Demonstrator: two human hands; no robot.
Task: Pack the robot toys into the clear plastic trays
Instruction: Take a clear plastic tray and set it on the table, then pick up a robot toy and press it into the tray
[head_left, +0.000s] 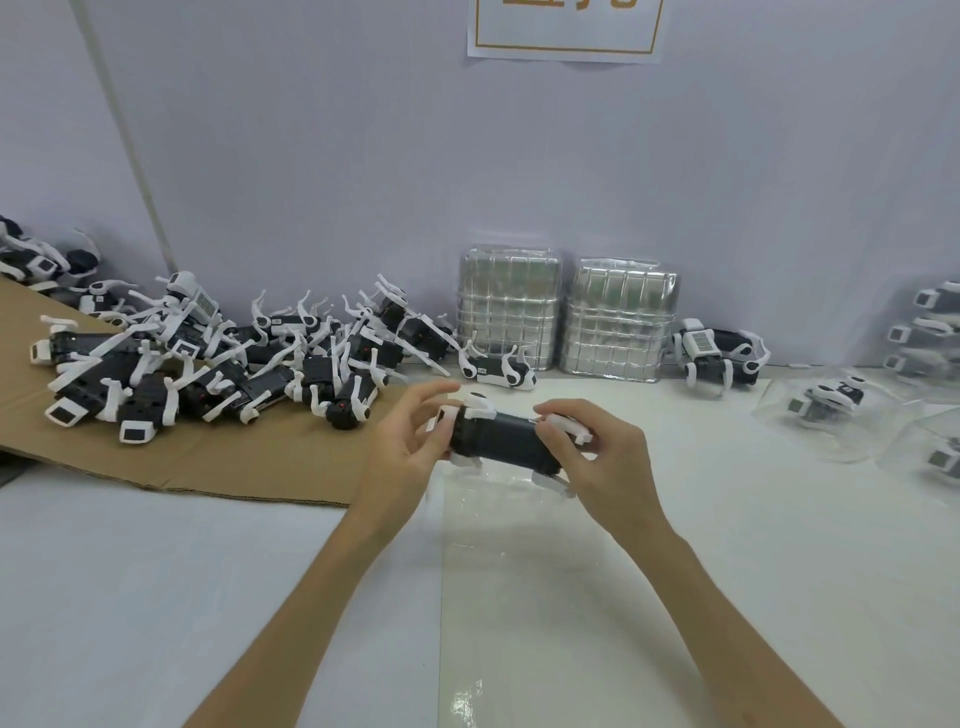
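Observation:
A black robot toy with white legs (498, 439) is held lengthwise between both hands at the table's middle. My left hand (405, 447) grips its left end with thumb and fingers. My right hand (597, 452) pinches a white leg at its right end. A clear plastic tray (498, 571) lies on the table just under and in front of the toy. Several more robot toys (218, 358) lie heaped on brown cardboard (208, 462) at the left.
Two stacks of clear trays (566, 317) stand against the back wall. One toy (498, 369) lies in front of them and another (719, 356) to their right. Packed trays with toys (831, 410) sit at the far right. A paper sign (566, 31) hangs on the wall.

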